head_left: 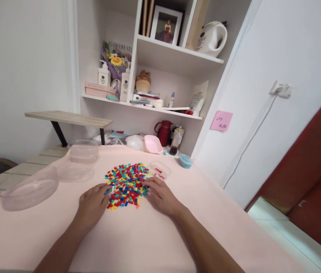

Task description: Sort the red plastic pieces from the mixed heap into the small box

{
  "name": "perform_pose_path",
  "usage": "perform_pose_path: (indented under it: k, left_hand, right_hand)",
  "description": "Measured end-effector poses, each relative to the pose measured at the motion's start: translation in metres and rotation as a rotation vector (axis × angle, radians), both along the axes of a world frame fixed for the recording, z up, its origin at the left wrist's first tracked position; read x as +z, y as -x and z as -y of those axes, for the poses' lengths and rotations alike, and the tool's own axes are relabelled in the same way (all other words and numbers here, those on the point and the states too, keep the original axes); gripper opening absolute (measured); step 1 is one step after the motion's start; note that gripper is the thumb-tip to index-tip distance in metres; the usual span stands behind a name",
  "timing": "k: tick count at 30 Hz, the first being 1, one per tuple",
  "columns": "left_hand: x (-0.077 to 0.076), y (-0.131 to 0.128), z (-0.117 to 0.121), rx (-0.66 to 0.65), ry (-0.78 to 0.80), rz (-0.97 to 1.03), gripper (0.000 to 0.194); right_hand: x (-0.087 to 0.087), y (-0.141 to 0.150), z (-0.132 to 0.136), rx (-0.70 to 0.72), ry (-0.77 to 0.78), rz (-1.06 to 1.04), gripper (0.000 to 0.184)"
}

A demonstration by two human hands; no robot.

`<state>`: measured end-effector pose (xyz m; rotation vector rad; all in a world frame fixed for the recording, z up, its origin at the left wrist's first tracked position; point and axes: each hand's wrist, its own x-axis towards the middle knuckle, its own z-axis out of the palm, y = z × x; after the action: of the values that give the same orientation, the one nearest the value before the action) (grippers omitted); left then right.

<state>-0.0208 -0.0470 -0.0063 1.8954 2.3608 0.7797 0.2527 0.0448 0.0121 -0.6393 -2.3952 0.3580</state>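
Note:
A wide heap of small toy building bricks in red, yellow, blue, green and white lies on the pink tabletop. At its left edge my left hand rests with the fingers bent and the thumb a little apart from the index finger. My right hand reaches over the right edge, its fingers stretched onto the bricks and the thumb lower down. No brick shows clearly in either hand. Just behind my right hand is a clear plastic box with several red bricks inside.
Clear plastic tubs stand on the left. A pink basin, a dark red jug, a bottle and a round tub of blue bits are at the back. Shelves rise behind the table.

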Motion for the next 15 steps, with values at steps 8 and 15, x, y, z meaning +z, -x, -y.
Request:
perform_pose_path:
  k: [8,15]
  left_hand:
    - [0.008,-0.006,0.005,-0.01,-0.072,0.079,0.04]
    - [0.014,-0.004,0.009,-0.034,-0.127,0.215,0.049]
  right_hand:
    - [0.013,0.036,0.046,0.287,-0.28,0.25,0.056]
    - [0.003,0.046,0.043,0.307,-0.268,0.286,0.052]
